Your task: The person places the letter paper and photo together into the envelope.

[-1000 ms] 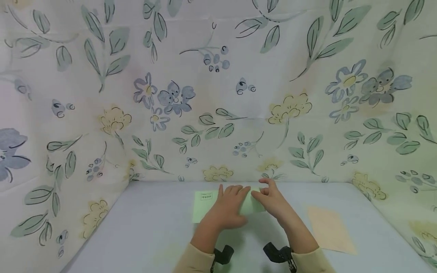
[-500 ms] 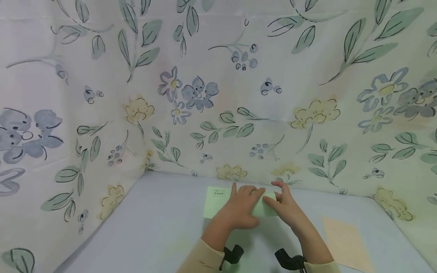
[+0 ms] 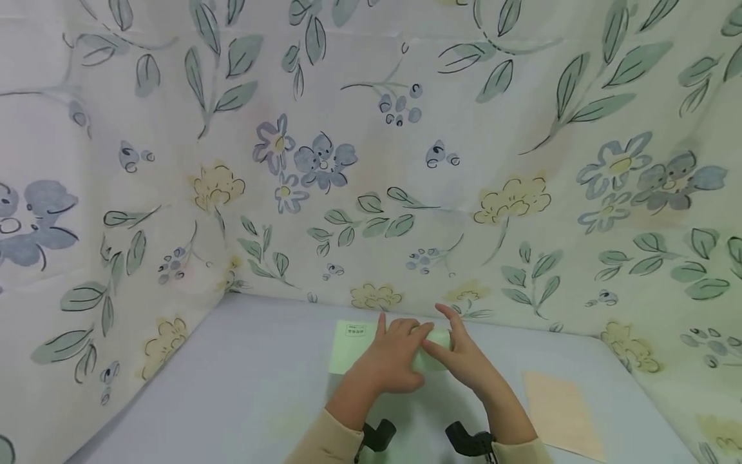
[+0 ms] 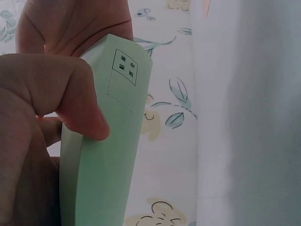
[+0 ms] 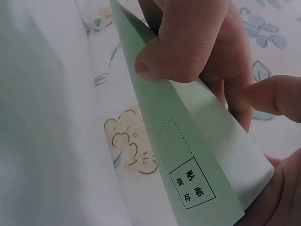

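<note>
A light green envelope [image 3: 342, 354] with a printed stamp box lies at the back of the white table. My left hand [image 3: 385, 361] reaches across its middle, fingers spread forward over the paper. In the left wrist view a bent digit presses on the envelope's face [image 4: 110, 160], with more fingers behind it. My right hand [image 3: 464, 354] pinches the right part, its thumb next to the left fingers and its index finger raised. The right wrist view shows the envelope [image 5: 162, 106] standing partly open, a pale inner panel visible and fingertips [image 5: 149, 63] on its edge.
A peach-coloured paper rectangle [image 3: 562, 412] lies on the table to the right of the hands. Floral cloth [image 3: 377, 225] hangs along the back and both sides of the table [image 3: 249, 380]. Black wrist cameras [image 3: 379, 435] sit under both forearms.
The head view has swung sideways and partly back. The right thumb has come closer to the left index finger, and the right index finger has straightened upward. The envelope keeps its place on the table.
</note>
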{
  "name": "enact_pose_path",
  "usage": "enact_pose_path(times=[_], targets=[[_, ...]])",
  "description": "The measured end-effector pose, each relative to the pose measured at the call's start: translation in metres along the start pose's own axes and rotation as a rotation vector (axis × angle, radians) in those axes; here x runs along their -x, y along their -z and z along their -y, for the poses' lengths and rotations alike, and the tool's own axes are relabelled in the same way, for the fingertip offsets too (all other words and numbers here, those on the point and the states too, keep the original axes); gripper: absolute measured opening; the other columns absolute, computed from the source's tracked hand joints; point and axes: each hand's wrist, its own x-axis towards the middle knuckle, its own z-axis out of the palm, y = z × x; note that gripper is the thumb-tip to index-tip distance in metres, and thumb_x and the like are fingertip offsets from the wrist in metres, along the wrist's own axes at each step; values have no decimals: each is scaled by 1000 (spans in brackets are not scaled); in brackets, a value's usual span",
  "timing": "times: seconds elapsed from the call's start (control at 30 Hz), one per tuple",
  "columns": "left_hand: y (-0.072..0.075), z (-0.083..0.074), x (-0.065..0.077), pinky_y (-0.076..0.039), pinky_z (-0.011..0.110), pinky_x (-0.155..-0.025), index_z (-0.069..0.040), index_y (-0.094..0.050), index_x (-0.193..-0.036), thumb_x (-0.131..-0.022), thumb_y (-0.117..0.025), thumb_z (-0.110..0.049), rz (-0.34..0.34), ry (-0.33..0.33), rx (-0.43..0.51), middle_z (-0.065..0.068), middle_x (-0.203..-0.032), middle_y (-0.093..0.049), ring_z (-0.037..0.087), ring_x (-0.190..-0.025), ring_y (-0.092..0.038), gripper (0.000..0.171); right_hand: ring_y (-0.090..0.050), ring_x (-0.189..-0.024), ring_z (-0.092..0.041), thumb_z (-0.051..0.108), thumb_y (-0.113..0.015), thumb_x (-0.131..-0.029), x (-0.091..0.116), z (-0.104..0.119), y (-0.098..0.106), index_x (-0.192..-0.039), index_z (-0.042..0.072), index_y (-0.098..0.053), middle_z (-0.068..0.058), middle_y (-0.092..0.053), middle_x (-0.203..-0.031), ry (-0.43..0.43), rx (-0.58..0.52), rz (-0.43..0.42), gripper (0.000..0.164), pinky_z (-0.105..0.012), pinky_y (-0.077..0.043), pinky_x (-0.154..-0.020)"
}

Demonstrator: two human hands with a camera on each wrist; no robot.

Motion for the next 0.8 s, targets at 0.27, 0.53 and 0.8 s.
enact_pose_path(times=[0.27,0.53,0.8], targets=[[4,-1,0,-5,63,-107,-23,-35,-145,-70,-68,-31,18,-2,51,-1,-138,-42,18,-132,-33,82,-11,-139,-35,47,-62,-86,2,3,1,-143,39,-20,-3,-5,-155,-6,17,-17,71,-65,-24,-100],[4,2,0,-7,65,-106,-21,-36,-144,-73,-68,-32,23,-10,58,1,-139,-42,19,-132,-33,79,-41,-123,-27,43,-61,-88,1,8,-2,-138,29,-40,-3,-34,-145,23,107,-82,56,-51,-40,-93],[1,5,-1,-8,66,-105,-20,-36,-145,-72,-67,-33,49,0,67,1,-139,-42,19,-131,-34,80,-58,-86,-19,35,-61,-91,4,7,0,-130,26,-52,-5,-58,-115,11,195,-142,42,-34,-49,-69]])
